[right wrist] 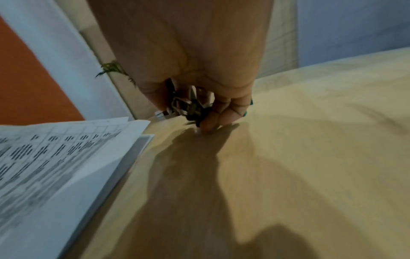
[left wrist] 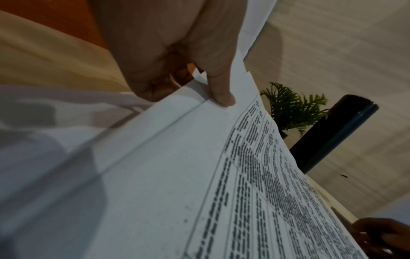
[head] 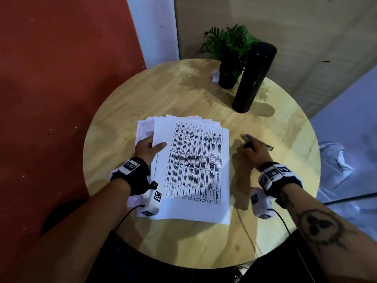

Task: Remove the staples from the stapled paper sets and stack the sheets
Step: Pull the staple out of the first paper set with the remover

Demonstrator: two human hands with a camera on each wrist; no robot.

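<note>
Two hands divide the work in the head view: the left hand (head: pixel 148 148) pinches the far left edge of the fanned stack of white printed sheets (head: pixel 193 170) on the round pale wooden table (head: pixel 275 129), and should keep it pinned flat. In the left wrist view its thumb (left wrist: pixel 221 94) presses the top sheet. In the right wrist view the right hand (right wrist: pixel 199 70), beside the stack, curls round a small black-and-metal staple remover (right wrist: pixel 188 105); it is best brought in low, under the staple.

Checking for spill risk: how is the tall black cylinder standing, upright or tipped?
Upright. The tall black cylinder stands on its base on the round table, beside the potted plant.
</note>
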